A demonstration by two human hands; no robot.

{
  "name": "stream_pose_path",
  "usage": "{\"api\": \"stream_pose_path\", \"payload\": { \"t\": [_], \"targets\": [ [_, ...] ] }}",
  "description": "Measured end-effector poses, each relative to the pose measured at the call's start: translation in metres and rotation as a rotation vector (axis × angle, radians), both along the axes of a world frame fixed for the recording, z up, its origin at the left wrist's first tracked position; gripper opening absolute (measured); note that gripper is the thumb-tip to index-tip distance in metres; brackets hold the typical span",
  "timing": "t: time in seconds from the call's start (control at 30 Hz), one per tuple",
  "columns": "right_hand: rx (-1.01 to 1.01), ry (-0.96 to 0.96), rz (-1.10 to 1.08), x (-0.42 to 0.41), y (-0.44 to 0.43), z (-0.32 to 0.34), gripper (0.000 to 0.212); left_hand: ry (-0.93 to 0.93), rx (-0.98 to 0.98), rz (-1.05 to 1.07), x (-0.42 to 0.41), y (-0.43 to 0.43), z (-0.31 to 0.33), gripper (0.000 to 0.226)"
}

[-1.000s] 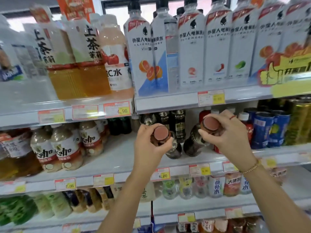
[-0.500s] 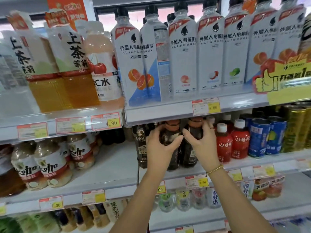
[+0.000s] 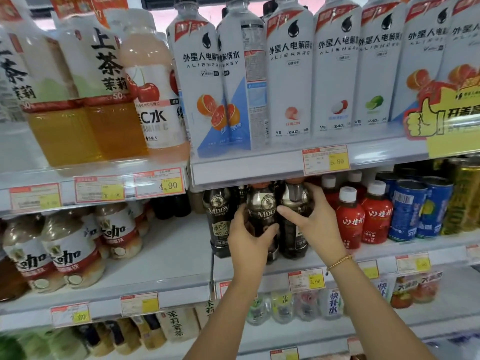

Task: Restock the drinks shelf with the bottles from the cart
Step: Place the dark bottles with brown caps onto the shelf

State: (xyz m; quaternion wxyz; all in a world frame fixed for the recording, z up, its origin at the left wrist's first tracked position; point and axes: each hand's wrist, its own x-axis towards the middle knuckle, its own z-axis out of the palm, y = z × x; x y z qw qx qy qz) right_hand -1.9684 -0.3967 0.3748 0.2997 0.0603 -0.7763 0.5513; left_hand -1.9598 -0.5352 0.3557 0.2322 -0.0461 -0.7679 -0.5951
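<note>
Two dark coffee bottles with brown caps stand upright on the middle shelf (image 3: 298, 266), side by side. My left hand (image 3: 249, 237) grips the left bottle (image 3: 261, 211) round its lower body. My right hand (image 3: 314, 219) grips the right bottle (image 3: 294, 198) from the right side, fingers curled round it. A third bottle of the same coffee (image 3: 217, 216) stands just left of them. The bottles' caps sit under the edge of the shelf above. The cart is out of view.
Red bottles with white caps (image 3: 350, 216) stand right of my right hand, then blue cans (image 3: 413, 209). Milk-coffee bottles (image 3: 70, 253) fill the left of the shelf, with bare shelf (image 3: 168, 250) between. Tall white bottles (image 3: 288, 74) stand on the shelf above.
Both hands carried the two bottles from a tilted, caps-toward-me position into the shelf and stood them upright. The view has moved closer to the shelf.
</note>
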Motion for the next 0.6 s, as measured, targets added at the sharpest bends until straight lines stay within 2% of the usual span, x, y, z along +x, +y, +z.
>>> {"api": "stream_pose_path", "payload": {
  "t": [0.1, 0.23, 0.33, 0.5, 0.6],
  "targets": [
    [-0.001, -0.059, 0.010, 0.005, 0.002, -0.019, 0.076, -0.032, 0.084, -0.088, 0.002, -0.004, -0.006, 0.065],
    [0.046, -0.107, -0.039, 0.010, 0.000, -0.035, 0.068, -0.074, -0.049, -0.110, -0.001, -0.006, -0.007, 0.051],
    [0.073, -0.107, -0.061, 0.011, 0.000, -0.043, 0.061, -0.097, -0.228, -0.022, 0.001, -0.006, -0.015, 0.058],
    [0.118, -0.108, -0.100, 0.010, 0.004, -0.055, 0.059, -0.083, -0.249, 0.011, -0.001, -0.009, -0.021, 0.054],
    [0.088, -0.127, -0.064, 0.010, 0.005, -0.055, 0.057, -0.120, -0.224, -0.112, -0.001, -0.012, -0.022, 0.044]
  ]
}}
